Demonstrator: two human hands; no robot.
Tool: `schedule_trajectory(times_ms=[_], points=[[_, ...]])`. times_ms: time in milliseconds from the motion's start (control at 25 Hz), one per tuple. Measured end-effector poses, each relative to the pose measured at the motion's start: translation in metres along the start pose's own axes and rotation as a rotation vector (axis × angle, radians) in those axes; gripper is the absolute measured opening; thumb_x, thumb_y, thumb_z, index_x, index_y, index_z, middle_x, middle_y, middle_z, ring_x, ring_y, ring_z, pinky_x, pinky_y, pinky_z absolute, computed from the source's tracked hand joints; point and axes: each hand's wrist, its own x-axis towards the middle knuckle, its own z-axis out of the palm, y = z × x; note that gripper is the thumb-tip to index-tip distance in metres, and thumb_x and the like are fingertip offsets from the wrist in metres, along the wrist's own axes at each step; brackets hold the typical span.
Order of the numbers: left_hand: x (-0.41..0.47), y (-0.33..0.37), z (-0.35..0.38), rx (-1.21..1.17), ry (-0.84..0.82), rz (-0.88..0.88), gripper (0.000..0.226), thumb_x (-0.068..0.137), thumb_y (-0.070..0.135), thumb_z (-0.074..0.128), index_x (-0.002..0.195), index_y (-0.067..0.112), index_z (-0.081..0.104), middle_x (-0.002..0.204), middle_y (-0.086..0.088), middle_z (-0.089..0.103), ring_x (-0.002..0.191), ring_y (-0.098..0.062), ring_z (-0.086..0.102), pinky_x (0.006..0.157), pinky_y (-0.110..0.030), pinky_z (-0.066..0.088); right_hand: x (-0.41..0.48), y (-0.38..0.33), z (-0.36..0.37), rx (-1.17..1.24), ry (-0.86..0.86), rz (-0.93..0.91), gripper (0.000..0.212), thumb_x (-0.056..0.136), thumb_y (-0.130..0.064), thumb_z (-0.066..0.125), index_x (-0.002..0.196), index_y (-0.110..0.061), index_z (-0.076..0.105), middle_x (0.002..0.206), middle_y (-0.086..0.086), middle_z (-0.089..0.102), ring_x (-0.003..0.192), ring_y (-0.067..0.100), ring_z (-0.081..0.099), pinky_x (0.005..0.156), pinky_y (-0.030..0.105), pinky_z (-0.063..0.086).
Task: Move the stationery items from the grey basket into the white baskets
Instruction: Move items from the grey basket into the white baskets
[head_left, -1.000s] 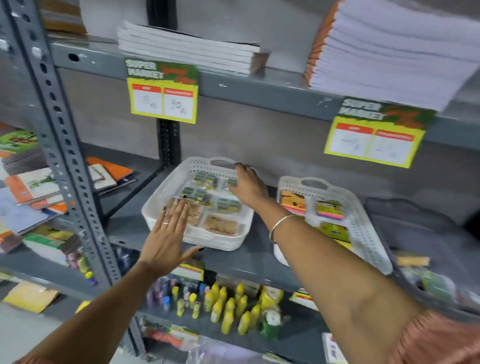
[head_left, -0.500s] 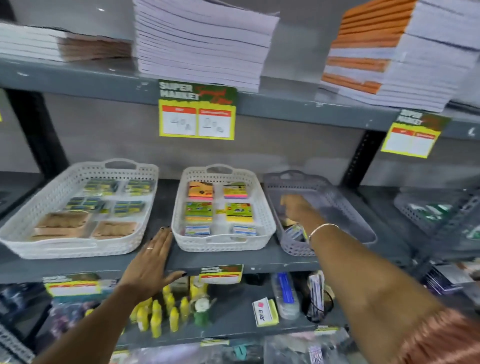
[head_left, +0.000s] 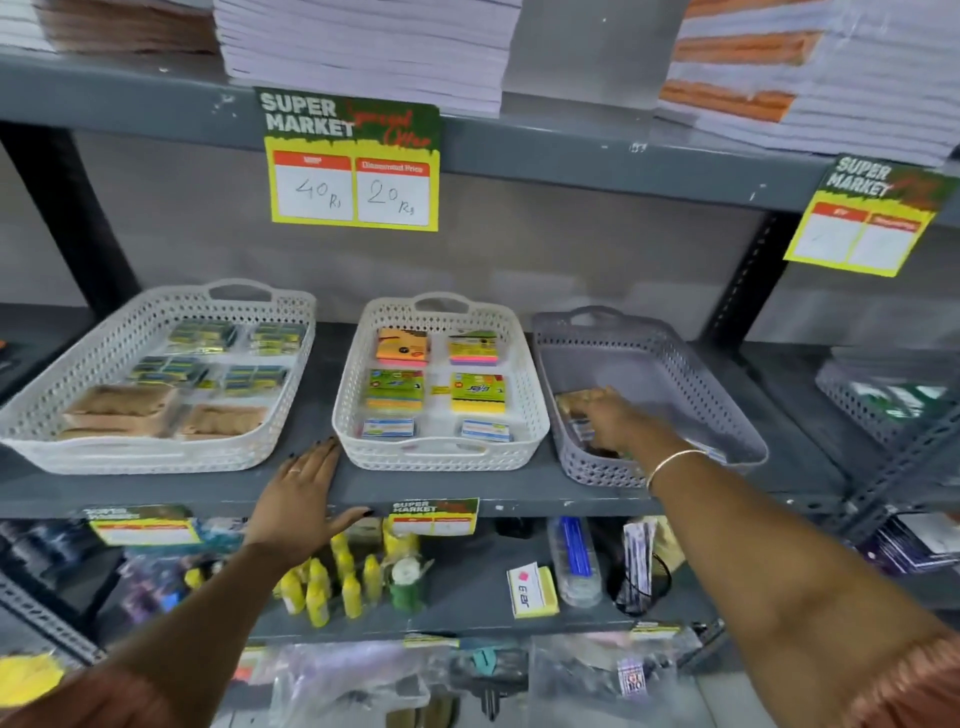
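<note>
Right hand (head_left: 613, 418) inside grey basket (head_left: 660, 364), grip unclear; left hand (head_left: 301, 493) flat, fingers spread, on shelf edge (head_left: 519, 491)

Grey metal shelving unit (head_left: 467, 488), slotted angle uprights (head_left: 748, 280), paint chipped on shelf edges. Plain grey back wall (head_left: 597, 260) behind middle shelf. Top shelf: paper stacks (head_left: 363, 47), some with orange spines at right. Yellow-green "SUPER MARKET" price card (head_left: 353, 161) hangs from top shelf edge, 40 and 20 handwritten; second card (head_left: 867, 218) at right, blurred. Lower shelf: small yellow bottles (head_left: 332, 582), blue pens in clear case (head_left: 574, 561). Lighting even, dim.
</note>
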Motion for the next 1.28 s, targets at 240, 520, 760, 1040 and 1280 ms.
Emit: schedule_trajectory(times_ms=[240,520,760,1040,1280], points=[[0.000,-0.002,0.004,-0.019,0.006,0.007,0.103,0.071,0.082,0.016,0.134,0.004,0.038,0.135,-0.013,0.049,0.121,-0.027,0.048,0.103,-0.042,0.037,0.003,-0.027,-0.053,0.492,0.255,0.157,0.028,0.082,-0.013,0.067,0.104,-0.010,0.051,0.098,0.011,0.054,0.090,0.022,0.051,0.071,0.026,0.037],[-0.001,-0.004,0.006,-0.024,-0.018,-0.015,0.103,0.072,0.081,0.008,0.132,0.004,0.042,0.133,-0.011,0.052,0.122,-0.025,0.048,0.103,-0.042,0.036,0.027,-0.124,-0.039,0.162,0.002,-0.052,0.050,0.085,-0.030,0.062,0.129,-0.009,0.050,0.133,0.013,0.055,0.118,0.032,0.056,0.092,0.035,0.048],[0.000,-0.004,0.008,-0.036,-0.031,-0.018,0.103,0.072,0.081,0.007,0.131,0.003,0.043,0.133,-0.012,0.052,0.123,-0.025,0.046,0.103,-0.043,0.036,0.036,-0.129,-0.018,0.082,-0.095,-0.022,0.059,0.087,-0.033,0.061,0.139,-0.009,0.043,0.144,0.013,0.048,0.129,0.032,0.049,0.105,0.042,0.044],[0.000,-0.003,0.008,-0.005,-0.007,-0.017,0.106,0.071,0.081,0.004,0.134,0.004,0.040,0.136,-0.012,0.049,0.126,-0.025,0.043,0.106,-0.042,0.033,0.030,-0.078,-0.030,0.383,0.300,0.431,0.048,0.093,-0.027,0.053,0.132,0.000,0.048,0.135,0.022,0.052,0.124,0.036,0.050,0.101,0.044,0.046],[0.001,-0.004,0.009,0.003,0.004,-0.013,0.105,0.071,0.081,0.004,0.134,0.005,0.040,0.136,-0.012,0.049,0.126,-0.025,0.043,0.106,-0.042,0.032,0.003,-0.019,0.013,0.170,-0.087,0.845,0.051,0.090,-0.024,0.055,0.138,-0.010,0.048,0.137,0.012,0.055,0.121,0.029,0.056,0.096,0.036,0.049]])
